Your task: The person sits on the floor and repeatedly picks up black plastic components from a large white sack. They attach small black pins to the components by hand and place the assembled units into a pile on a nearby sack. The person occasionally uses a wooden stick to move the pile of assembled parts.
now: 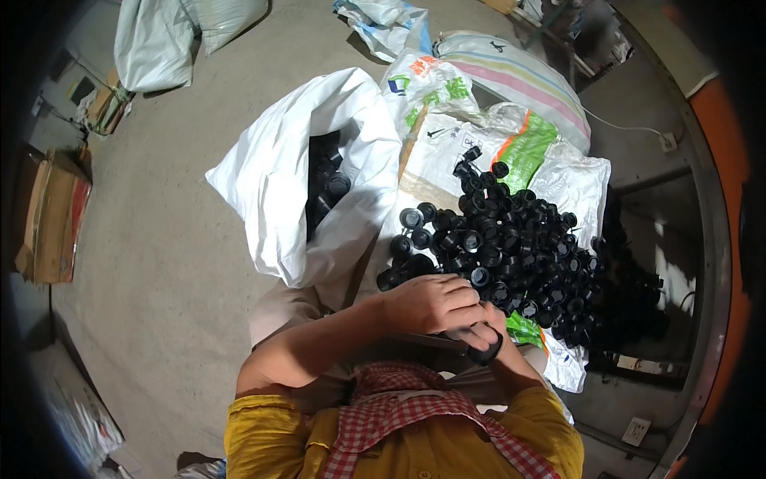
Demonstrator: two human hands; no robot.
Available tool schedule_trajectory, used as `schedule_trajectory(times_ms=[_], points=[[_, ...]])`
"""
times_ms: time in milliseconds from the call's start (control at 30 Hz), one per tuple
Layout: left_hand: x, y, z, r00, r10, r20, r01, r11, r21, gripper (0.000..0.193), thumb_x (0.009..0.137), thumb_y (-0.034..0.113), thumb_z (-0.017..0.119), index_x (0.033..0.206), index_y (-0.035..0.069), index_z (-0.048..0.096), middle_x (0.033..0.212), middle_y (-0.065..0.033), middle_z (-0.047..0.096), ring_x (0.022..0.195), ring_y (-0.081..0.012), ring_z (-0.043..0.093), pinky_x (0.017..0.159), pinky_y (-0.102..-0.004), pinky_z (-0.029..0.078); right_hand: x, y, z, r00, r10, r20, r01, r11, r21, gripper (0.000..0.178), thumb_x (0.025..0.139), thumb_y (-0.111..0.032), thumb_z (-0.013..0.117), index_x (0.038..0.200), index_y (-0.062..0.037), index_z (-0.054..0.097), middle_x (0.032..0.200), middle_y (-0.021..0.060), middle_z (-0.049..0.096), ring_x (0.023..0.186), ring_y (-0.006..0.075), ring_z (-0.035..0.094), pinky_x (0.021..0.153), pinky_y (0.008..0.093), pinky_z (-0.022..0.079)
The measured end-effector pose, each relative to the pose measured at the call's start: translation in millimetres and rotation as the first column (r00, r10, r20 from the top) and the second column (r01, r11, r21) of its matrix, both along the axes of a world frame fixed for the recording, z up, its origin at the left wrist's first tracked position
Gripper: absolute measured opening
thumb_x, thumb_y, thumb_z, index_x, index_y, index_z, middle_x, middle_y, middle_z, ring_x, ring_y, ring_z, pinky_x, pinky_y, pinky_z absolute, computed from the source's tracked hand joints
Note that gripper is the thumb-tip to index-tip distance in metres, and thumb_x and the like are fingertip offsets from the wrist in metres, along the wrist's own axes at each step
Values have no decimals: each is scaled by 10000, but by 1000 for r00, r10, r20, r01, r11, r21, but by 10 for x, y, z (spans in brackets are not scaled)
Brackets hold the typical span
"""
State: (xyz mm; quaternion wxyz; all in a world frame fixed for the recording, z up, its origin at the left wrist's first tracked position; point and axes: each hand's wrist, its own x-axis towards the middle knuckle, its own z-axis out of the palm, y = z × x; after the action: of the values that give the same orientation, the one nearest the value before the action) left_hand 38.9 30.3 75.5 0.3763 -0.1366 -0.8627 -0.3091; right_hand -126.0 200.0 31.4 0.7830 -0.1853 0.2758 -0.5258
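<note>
My left hand (435, 304) reaches across in front of my body with its fingers curled, meeting my right hand (492, 321) at the near edge of the pile. A round black plastic cap (484, 351) shows just below the joined fingers, held in my right hand. What my left fingers pinch is hidden and slightly blurred. Just beyond both hands lies a large heap of black plastic caps (511, 239), hollow and round, spread over white printed sacks (447, 152). To the left stands an open white woven sack (271, 172) with more black parts (325, 180) inside.
A full striped sack (519, 72) lies behind the heap. White sacks (155, 48) stand at the far left, and a cardboard box (60, 215) is by the left wall. On the right are a metal frame (710, 263) and a wall socket (636, 431).
</note>
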Motion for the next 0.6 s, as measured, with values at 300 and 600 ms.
schedule_trajectory(times_ms=[300,600], points=[[-155,414,-457,945,-321,65,-68,2,998,369,862,107,627,1200,41,495,1128,-56,510,1142,-140,440,998,-308,336,191,-463,-170,719,-690,81,693,720,-14,243,889,-372,620,877,-132,583,691,-29,471,757,154,490,796,302,438],[-33,-48,-321,777,253,576,-499,805,321,465,671,21,644,1124,-15,548,912,-186,511,882,-398,534,739,-455,451,264,-992,-438,74,-667,-742,403,700,-589,357,841,106,523,1163,-13,624,1088,115,632,967,165,606,850,263,471]])
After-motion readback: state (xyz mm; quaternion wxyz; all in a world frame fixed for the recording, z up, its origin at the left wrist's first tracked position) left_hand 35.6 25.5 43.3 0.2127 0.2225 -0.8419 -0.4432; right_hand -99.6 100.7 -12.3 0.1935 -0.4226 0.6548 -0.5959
